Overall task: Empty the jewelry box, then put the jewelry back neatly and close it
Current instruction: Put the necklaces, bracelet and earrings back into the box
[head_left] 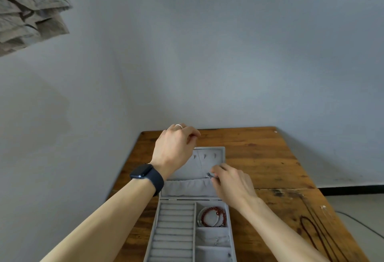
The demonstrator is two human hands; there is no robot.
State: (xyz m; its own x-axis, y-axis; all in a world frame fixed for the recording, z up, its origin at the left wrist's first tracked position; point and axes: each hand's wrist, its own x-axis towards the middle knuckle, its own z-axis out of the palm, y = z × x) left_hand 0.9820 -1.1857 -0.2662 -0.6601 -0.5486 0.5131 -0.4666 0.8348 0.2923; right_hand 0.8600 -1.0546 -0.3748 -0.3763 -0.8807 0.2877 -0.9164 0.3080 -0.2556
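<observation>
The grey velvet jewelry box lies open on the brown wooden table, straight ahead of the person at twelve o'clock. Its padded lid is thrown back on the far side.

Both hands work at the lid, not the tray. The right hand pinches a small silver pendant between thumb and fingertips, just above the lid's gathered grey pocket. The left hand, with a dark smartwatch on its wrist, hovers over the lid's far-left corner with its fingers curled. They hide their tips, so I cannot tell whether they hold anything.

A thin silver chain runs up from the pendant toward the row of small hooks. Its long axis lies roughly from six to twelve o'clock, leaning slightly toward eleven. The right hand is at its lower end and the left hand is nearer its upper end, so the coming move likely turns on that upper end at the hooks. Whether the chain is being hung or lifted off cannot be told.

In the tray, a red beaded bracelet sits in the far-right compartment. A dark cord necklace lies on the table at about four o'clock from the box.
</observation>
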